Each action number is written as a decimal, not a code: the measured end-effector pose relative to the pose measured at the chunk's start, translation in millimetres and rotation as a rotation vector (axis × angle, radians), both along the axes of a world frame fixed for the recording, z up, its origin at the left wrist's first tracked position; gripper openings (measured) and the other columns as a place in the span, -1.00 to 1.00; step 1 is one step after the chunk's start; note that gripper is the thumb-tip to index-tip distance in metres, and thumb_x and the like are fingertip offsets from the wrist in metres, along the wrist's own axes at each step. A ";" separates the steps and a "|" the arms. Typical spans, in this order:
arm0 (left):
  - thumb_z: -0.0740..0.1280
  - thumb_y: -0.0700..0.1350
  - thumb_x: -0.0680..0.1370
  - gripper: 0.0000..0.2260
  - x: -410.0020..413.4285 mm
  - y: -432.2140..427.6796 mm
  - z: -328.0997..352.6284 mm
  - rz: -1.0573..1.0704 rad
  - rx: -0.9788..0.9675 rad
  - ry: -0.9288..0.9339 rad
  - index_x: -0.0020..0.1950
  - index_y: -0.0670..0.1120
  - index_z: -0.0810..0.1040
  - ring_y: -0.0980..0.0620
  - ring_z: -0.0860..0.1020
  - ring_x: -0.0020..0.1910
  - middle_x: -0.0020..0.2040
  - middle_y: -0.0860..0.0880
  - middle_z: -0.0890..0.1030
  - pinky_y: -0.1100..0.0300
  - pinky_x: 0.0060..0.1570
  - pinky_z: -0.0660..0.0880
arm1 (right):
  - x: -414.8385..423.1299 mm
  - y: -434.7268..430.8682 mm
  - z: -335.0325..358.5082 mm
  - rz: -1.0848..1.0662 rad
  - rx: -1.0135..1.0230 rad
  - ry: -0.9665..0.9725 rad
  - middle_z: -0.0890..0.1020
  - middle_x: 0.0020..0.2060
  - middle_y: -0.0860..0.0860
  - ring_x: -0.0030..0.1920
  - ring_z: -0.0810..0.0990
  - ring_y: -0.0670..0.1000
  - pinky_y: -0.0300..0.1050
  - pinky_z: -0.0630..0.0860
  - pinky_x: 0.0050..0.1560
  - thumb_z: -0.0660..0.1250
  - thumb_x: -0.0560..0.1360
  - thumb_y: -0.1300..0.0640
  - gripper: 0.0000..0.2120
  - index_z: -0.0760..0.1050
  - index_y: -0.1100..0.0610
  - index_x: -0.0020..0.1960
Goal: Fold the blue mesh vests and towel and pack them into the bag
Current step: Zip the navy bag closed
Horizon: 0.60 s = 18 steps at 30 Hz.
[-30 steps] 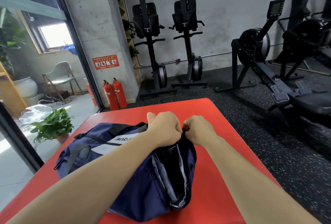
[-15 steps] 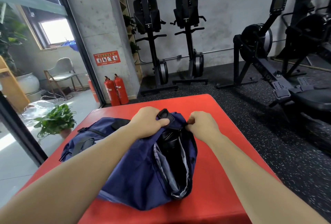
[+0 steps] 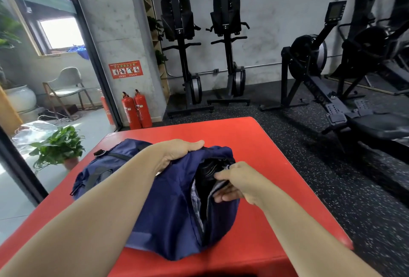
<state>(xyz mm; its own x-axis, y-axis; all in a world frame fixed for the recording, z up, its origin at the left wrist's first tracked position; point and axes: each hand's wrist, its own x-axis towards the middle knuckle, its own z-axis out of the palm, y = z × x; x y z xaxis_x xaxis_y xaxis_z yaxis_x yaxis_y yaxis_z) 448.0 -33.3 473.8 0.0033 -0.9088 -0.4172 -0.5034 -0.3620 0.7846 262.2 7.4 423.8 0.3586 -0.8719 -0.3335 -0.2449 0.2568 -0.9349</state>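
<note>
I see the dark blue bag (image 3: 168,210) lying on the red surface (image 3: 254,144), with its long side going away from me and to the left. The zip opening (image 3: 207,188) faces up and a little to the right, and it stands apart. Inside it I see only something dark, and I cannot tell what it is.

My left hand (image 3: 179,151) rests palm down on the far top part of the bag, with the fingers almost straight and lying over the fabric. My right hand (image 3: 234,182) is at the right edge of the opening. It pinches the grey-lined edge there, thumb above and fingers below.

On the floor past the surface stand two red fire extinguishers (image 3: 137,109) against the concrete pillar, and a potted plant (image 3: 57,148) is at the left. A black rowing machine (image 3: 332,104) is on the right.
</note>
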 end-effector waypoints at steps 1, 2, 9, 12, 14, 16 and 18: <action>0.33 0.26 0.52 -0.51 1.2 -0.9 0.7 -0.010 0.010 -0.027 0.04 -0.17 0.68 -0.20 0.66 0.03 -0.04 -0.19 0.71 -0.07 0.17 0.55 | 3.5 -0.7 1.5 0.005 -0.020 0.008 0.65 -0.42 0.13 -0.49 0.62 -0.01 -0.30 0.48 -0.52 0.21 0.62 0.22 -0.79 0.50 0.28 -0.15; 0.32 0.27 0.52 -0.50 0.8 -1.6 0.4 -0.002 0.001 -0.048 0.05 -0.17 0.67 -0.20 0.66 0.01 -0.04 -0.19 0.70 -0.07 0.15 0.56 | 6.8 -0.4 2.4 0.035 -0.047 0.038 0.65 -0.41 0.11 -0.47 0.63 -0.02 -0.31 0.49 -0.49 0.21 0.62 0.20 -0.78 0.50 0.26 -0.15; 0.38 0.24 0.49 -0.51 -8.3 -15.0 -0.7 -0.056 -0.302 -0.348 0.12 -0.17 0.61 -0.02 0.59 -0.04 -0.02 0.01 0.63 0.00 0.09 0.54 | -4.4 -4.2 0.2 0.327 -0.107 0.170 0.69 -0.12 0.04 -0.13 0.62 -0.07 -0.23 0.48 -0.14 0.33 0.55 0.06 -0.89 0.58 0.09 -0.04; 0.43 0.13 0.43 -0.63 -23.0 -2.4 3.8 -0.131 -0.744 -0.505 0.17 0.11 0.44 0.04 0.52 0.11 0.06 0.12 0.54 0.00 0.18 0.48 | -20.5 -5.6 -9.1 0.347 -0.164 0.110 0.68 -0.04 0.03 -0.03 0.58 -0.11 -0.27 0.46 -0.10 0.37 0.46 0.19 -0.85 0.59 0.05 0.02; 0.45 0.13 0.36 -0.60 -33.0 7.3 7.2 -0.314 -0.809 -0.578 0.15 0.16 0.45 0.08 0.51 0.11 0.08 0.15 0.53 0.00 0.16 0.48 | -27.2 -5.2 -11.6 0.218 -0.232 0.071 0.69 -0.12 0.04 -0.08 0.60 -0.10 -0.28 0.48 -0.18 0.34 0.48 0.30 -0.84 0.61 0.09 -0.04; 0.46 0.11 0.36 -0.57 -40.5 12.8 10.7 -0.413 -0.687 -0.712 0.19 0.15 0.46 0.08 0.51 0.06 0.07 0.17 0.53 0.07 0.09 0.48 | -34.3 -11.1 -15.4 -0.051 -0.314 0.051 0.66 -0.28 0.06 -0.23 0.60 -0.01 -0.24 0.47 -0.33 0.29 0.48 0.35 -0.82 0.59 0.13 -0.19; 0.46 0.04 0.37 -0.62 -46.3 11.0 14.6 -0.390 -0.587 -0.772 0.16 0.12 0.51 0.05 0.51 0.03 0.03 0.16 0.55 0.10 0.03 0.49 | -41.6 -25.2 -21.8 -0.289 -0.417 0.137 0.63 -0.34 0.07 -0.32 0.61 0.11 -0.15 0.50 -0.37 0.30 0.49 0.29 -0.82 0.55 0.12 -0.26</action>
